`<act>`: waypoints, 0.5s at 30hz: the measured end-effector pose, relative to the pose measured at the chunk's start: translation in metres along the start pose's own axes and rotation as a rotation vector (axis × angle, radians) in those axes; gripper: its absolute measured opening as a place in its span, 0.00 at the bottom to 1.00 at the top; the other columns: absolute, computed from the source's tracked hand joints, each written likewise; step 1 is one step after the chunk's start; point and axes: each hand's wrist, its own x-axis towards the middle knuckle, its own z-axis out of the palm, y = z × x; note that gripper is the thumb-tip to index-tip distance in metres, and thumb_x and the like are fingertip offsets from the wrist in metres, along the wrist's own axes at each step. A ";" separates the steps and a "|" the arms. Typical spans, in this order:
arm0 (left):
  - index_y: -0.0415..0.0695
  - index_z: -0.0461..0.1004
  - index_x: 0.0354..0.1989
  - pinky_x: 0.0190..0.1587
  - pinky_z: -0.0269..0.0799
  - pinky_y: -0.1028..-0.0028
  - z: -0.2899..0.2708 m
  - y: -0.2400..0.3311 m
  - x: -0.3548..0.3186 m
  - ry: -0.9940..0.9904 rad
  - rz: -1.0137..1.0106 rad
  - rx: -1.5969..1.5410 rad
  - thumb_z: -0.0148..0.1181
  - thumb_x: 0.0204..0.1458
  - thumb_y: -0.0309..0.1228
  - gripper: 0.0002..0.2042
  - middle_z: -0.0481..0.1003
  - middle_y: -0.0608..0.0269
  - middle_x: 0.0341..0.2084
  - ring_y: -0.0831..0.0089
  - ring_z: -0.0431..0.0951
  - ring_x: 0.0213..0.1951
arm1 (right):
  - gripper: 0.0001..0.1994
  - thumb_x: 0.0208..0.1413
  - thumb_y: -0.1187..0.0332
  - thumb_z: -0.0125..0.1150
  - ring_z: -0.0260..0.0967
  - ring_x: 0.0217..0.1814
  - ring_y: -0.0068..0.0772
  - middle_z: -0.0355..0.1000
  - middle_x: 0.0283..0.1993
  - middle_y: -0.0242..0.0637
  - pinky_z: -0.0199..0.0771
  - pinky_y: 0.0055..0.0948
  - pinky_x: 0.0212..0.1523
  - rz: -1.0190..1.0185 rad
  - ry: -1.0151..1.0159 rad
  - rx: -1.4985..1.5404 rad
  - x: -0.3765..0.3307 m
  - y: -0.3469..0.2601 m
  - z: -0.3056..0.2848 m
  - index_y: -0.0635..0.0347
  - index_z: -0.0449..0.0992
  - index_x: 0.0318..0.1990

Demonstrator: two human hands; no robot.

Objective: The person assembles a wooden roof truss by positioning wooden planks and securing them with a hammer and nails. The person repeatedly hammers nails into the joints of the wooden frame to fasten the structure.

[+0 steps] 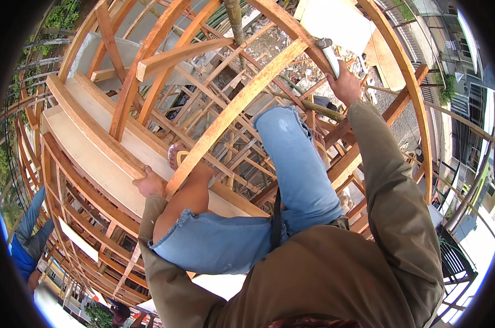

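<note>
My right hand (346, 85) is closed around the pale handle of a hammer (330, 59). The hammer's dark metal head lies against a thick wooden beam at the upper right. At the left, my left hand (150, 183) curls over the near end of a long wooden beam (92, 121). A lighter wooden batten (236, 113) slants from beside my left wrist up to the thick beam close to the hammer. Its lower end passes over my bare shin. My sandalled foot (177, 156) rests on the timber next to that batten.
Beneath me, a lattice of thin timbers (231, 147) stands above rubble-strewn ground. Pale boards (102, 164) lie along the left, with curved ribs (83, 191) beyond. A white sheet (335, 24) is at the top. Another person in blue (26, 240) is at the far left.
</note>
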 end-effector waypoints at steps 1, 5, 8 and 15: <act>0.31 0.63 0.56 0.52 0.76 0.47 -0.001 0.001 -0.001 0.001 -0.002 -0.007 0.62 0.57 0.54 0.35 0.77 0.32 0.47 0.38 0.79 0.50 | 0.27 0.59 0.57 0.64 0.80 0.40 0.63 0.80 0.36 0.59 0.80 0.56 0.43 0.007 -0.007 0.015 0.000 0.000 -0.001 0.59 0.65 0.62; 0.30 0.62 0.58 0.52 0.77 0.49 -0.004 0.004 -0.008 -0.018 -0.014 -0.029 0.63 0.58 0.52 0.35 0.77 0.32 0.47 0.39 0.80 0.49 | 0.27 0.59 0.57 0.64 0.80 0.42 0.62 0.80 0.39 0.57 0.79 0.57 0.45 0.019 -0.026 0.021 -0.002 0.000 -0.004 0.59 0.65 0.62; 0.30 0.62 0.59 0.51 0.78 0.50 -0.006 0.008 -0.013 -0.021 -0.004 -0.020 0.63 0.58 0.50 0.35 0.77 0.33 0.48 0.40 0.80 0.49 | 0.27 0.60 0.57 0.64 0.80 0.43 0.62 0.80 0.40 0.57 0.79 0.57 0.47 0.039 -0.066 0.037 -0.002 -0.001 -0.006 0.57 0.66 0.62; 0.28 0.64 0.59 0.55 0.77 0.51 -0.010 0.012 -0.016 -0.035 -0.030 -0.039 0.64 0.56 0.51 0.36 0.76 0.31 0.50 0.40 0.79 0.52 | 0.27 0.60 0.55 0.63 0.80 0.43 0.62 0.80 0.40 0.57 0.79 0.56 0.47 0.043 -0.063 0.042 -0.001 -0.001 -0.006 0.57 0.66 0.62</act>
